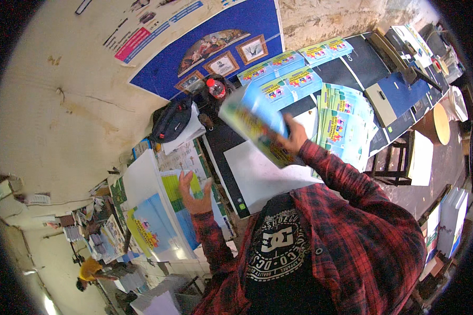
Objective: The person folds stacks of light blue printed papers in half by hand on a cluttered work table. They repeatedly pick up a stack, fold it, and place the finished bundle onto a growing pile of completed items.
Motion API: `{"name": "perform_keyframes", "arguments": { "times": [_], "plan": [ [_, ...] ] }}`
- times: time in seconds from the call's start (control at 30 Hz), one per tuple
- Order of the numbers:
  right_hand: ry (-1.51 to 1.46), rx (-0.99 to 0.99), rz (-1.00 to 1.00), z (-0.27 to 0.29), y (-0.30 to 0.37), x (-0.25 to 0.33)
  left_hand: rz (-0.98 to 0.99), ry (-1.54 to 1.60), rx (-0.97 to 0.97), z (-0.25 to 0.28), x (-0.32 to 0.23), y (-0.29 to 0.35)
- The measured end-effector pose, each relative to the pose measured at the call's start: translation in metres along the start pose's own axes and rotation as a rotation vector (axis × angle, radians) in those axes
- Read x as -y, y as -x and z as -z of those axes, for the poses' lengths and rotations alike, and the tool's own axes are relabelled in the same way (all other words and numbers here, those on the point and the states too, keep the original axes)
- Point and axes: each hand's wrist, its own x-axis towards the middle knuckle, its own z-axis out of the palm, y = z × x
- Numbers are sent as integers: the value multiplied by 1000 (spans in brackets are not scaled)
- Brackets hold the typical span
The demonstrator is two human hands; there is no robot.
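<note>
Stained wall (58, 115), booklet (260, 128) in right fingers (290, 124)

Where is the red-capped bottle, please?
In the head view, the bottle is left of upper centre, between the black bag and the printed stack in the right hand.

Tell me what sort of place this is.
Probably a print or binding workshop: matching colourful prints stand in piles, a larger printed sheet shows at the left, and the right hand holds a motion-blurred printed bundle.
</note>
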Motion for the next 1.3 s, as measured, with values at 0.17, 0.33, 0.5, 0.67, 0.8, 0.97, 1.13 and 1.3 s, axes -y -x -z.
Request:
{"name": "perform_keyframes", "arguments": {
  "times": [0.17,0.33,0.5,0.67,0.8,0.97,1.13,1.3],
  "plan": [
    [-443,-588,-340,-12,-107,-48,110,-31,191,0,24,19],
    [-848,-997,-549,-32,-221,-78,220,53,351,-27,-8,17],
    [-825,-1183,-772,-38,-295,-129,391,202,435,-47,-9,11],
    [-1109,-1120,-622,-48,-254,-122,486,142,428,-48,42,30],
    [-1379,-768,-402,-8,-137,-47,537,254,327,-53,38,37],
    [-1177,-881,-533,-28,-39,-64,498,184,567,-64,41,31],
    [-1025,-1036,-829,-84,-25,-127,540,263,480,-60,47,46],
    [-753,-1111,-844,-130,-54,-232,578,365,555,-60,52,70]
  ]
}}
